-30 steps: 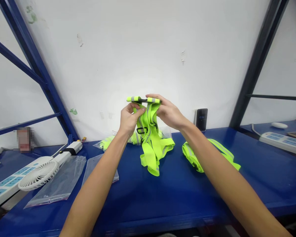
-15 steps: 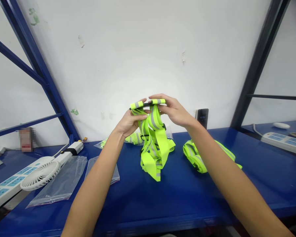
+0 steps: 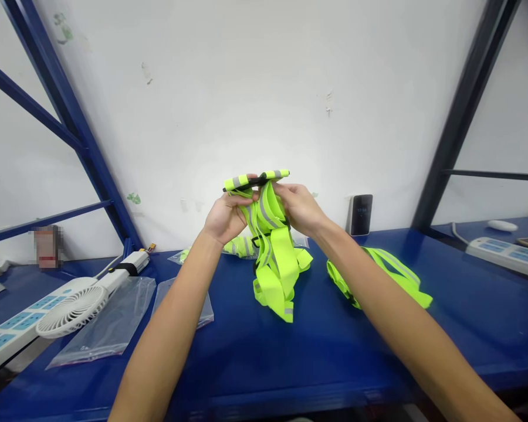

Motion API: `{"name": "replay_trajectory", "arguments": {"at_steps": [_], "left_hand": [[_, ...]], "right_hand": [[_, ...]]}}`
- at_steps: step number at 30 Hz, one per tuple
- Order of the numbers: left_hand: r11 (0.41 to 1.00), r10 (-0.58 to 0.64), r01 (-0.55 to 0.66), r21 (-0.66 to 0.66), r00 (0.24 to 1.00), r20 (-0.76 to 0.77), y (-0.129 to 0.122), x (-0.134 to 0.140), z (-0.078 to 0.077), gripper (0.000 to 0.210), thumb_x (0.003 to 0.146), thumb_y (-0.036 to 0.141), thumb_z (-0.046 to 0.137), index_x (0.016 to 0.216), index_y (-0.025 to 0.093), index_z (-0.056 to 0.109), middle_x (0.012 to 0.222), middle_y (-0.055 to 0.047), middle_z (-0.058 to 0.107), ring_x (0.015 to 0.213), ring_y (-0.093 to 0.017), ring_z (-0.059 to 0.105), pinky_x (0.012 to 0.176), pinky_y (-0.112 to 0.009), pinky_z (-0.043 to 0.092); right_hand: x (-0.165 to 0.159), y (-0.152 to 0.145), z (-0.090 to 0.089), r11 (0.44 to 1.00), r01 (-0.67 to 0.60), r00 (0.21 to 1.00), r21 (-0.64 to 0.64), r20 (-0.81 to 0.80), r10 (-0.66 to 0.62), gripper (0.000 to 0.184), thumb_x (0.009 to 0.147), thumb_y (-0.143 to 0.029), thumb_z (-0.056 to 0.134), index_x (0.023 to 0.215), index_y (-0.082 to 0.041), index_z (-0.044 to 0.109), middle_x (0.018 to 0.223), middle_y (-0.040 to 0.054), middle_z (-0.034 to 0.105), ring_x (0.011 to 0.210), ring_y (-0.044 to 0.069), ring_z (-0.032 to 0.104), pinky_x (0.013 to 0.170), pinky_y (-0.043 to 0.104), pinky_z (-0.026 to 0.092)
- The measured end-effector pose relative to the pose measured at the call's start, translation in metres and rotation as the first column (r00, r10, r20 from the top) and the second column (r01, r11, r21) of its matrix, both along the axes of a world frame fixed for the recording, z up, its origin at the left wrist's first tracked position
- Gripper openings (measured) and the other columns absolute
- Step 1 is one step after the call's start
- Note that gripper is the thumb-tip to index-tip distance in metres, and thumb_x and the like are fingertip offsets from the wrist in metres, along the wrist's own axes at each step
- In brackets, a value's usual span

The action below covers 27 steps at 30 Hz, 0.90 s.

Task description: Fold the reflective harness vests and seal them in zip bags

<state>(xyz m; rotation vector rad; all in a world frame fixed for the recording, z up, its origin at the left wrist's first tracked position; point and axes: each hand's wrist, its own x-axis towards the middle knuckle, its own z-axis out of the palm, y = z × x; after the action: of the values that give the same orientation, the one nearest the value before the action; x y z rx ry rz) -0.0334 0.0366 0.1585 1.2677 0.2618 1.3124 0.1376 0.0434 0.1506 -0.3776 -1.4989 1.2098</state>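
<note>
Between my two hands hangs a neon yellow-green reflective vest point(image 3: 273, 246) made of straps with grey stripes and black buckles. My left hand point(image 3: 227, 215) is closed on its upper left part, thumb at the front under the black-edged top band. On the other side, my right hand point(image 3: 300, 205) pinches the folded straps just below the band; some of its fingers are hidden behind the fabric. The loose strap ends dangle over the blue table point(image 3: 255, 357). A second neon reflective vest point(image 3: 400, 275) lies bunched on the table, partly behind my right forearm.
Clear plastic bags point(image 3: 110, 322) lie at the left beside a white handheld fan point(image 3: 73, 310) and a power strip point(image 3: 22, 325). More neon strapping point(image 3: 242, 247) in plastic sits behind the held vest. A black-screened device point(image 3: 361, 214) leans on the wall. Another power strip point(image 3: 508, 255) is at right.
Both hands have drawn slightly lower under the top band, and my right fingers have come off its top to grip the straps beneath. The band now tilts, its left end lower.
</note>
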Motion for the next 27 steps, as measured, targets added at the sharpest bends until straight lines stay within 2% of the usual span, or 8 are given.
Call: {"name": "replay_trajectory", "arguments": {"at_steps": [2, 4, 9, 12, 15, 18, 23, 27], "left_hand": [[1.000, -0.003, 0.003, 0.015, 1.000, 0.001, 0.001, 0.000, 0.000, 0.035, 0.071, -0.003, 0.056, 0.098, 0.015, 0.068, 0.072, 0.000, 0.063, 0.069, -0.011, 0.062, 0.068, -0.022, 0.051], [0.999, 0.013, -0.012, 0.039, 1.000, -0.012, 0.002, -0.001, 0.000, 0.037, 0.069, -0.004, 0.055, 0.099, 0.016, 0.068, 0.072, 0.000, 0.063, 0.069, -0.011, 0.062, 0.067, -0.021, 0.050], [0.993, 0.084, -0.077, 0.092, 0.993, -0.083, 0.004, -0.002, 0.000, 0.036, 0.069, -0.001, 0.058, 0.100, 0.017, 0.067, 0.072, 0.000, 0.064, 0.070, -0.012, 0.063, 0.066, -0.022, 0.050], [0.993, 0.107, -0.099, 0.070, 0.989, -0.107, 0.003, -0.004, 0.000, 0.035, 0.070, 0.002, 0.061, 0.101, 0.018, 0.065, 0.073, 0.000, 0.064, 0.064, -0.013, 0.063, 0.064, -0.025, 0.050], [0.993, 0.118, -0.115, 0.033, 0.988, -0.095, 0.000, -0.004, 0.002, 0.037, 0.069, 0.004, 0.060, 0.103, 0.019, 0.062, 0.071, 0.001, 0.061, 0.059, -0.013, 0.061, 0.062, -0.028, 0.050], [0.993, 0.118, -0.117, 0.023, 0.987, -0.105, -0.002, -0.004, 0.003, 0.038, 0.068, 0.005, 0.059, 0.104, 0.020, 0.061, 0.071, 0.002, 0.059, 0.057, -0.014, 0.060, 0.063, -0.030, 0.051], [0.987, 0.157, -0.152, 0.045, 0.981, -0.113, 0.003, -0.007, 0.000, 0.045, 0.064, 0.004, 0.061, 0.105, 0.022, 0.057, 0.071, 0.004, 0.062, 0.055, -0.012, 0.059, 0.066, -0.030, 0.053], [0.978, 0.195, -0.184, 0.100, 0.975, -0.112, 0.009, -0.007, -0.004, 0.044, 0.063, 0.005, 0.072, 0.101, 0.022, 0.056, 0.077, 0.004, 0.067, 0.061, -0.013, 0.065, 0.070, -0.031, 0.055]], "right_hand": [[-0.001, -0.003, 0.001, 0.991, -0.130, 0.992, -0.040, 0.001, 0.130, 0.036, 0.083, -0.052, 0.072, 0.074, -0.017, 0.067, 0.073, 0.0026, 0.065, 0.069, 0.015, 0.058, 0.067, 0.029, 0.047], [-0.001, -0.004, 0.001, 0.979, -0.193, 0.981, -0.059, -0.023, 0.192, 0.029, 0.085, -0.047, 0.071, 0.081, -0.018, 0.070, 0.082, 0.0037, 0.069, 0.078, 0.018, 0.061, 0.075, 0.030, 0.049], [0.001, 0.000, -0.001, 0.966, -0.234, 0.972, -0.114, -0.034, 0.232, 0.027, 0.085, -0.045, 0.072, 0.092, -0.019, 0.072, 0.092, 0.0039, 0.072, 0.085, 0.018, 0.062, 0.078, 0.030, 0.049], [0.002, 0.001, -0.002, 0.961, -0.256, 0.967, -0.103, -0.005, 0.256, 0.030, 0.082, -0.046, 0.076, 0.090, -0.018, 0.070, 0.090, 0.0039, 0.070, 0.082, 0.017, 0.063, 0.079, 0.032, 0.050], [0.003, 0.002, -0.001, 0.995, -0.066, 0.998, -0.075, -0.022, 0.064, 0.031, 0.073, -0.040, 0.085, 0.076, -0.018, 0.064, 0.075, 0.0000, 0.063, 0.068, 0.013, 0.057, 0.068, 0.030, 0.046], [0.004, 0.000, 0.001, 0.984, 0.167, 0.985, -0.061, -0.036, -0.169, 0.039, 0.065, -0.036, 0.089, 0.065, -0.018, 0.054, 0.064, -0.0038, 0.054, 0.058, 0.010, 0.047, 0.058, 0.027, 0.039], [0.005, -0.002, 0.003, 0.972, 0.231, 0.972, -0.051, 0.059, -0.228, 0.038, 0.060, -0.033, 0.089, 0.070, -0.018, 0.056, 0.072, -0.0001, 0.062, 0.068, 0.015, 0.057, 0.064, 0.030, 0.044], [0.002, 0.000, 0.000, 0.959, 0.276, 0.961, -0.058, 0.015, -0.276, 0.040, 0.058, -0.027, 0.087, 0.082, -0.019, 0.056, 0.075, -0.0012, 0.064, 0.071, 0.015, 0.060, 0.064, 0.028, 0.047]]}}
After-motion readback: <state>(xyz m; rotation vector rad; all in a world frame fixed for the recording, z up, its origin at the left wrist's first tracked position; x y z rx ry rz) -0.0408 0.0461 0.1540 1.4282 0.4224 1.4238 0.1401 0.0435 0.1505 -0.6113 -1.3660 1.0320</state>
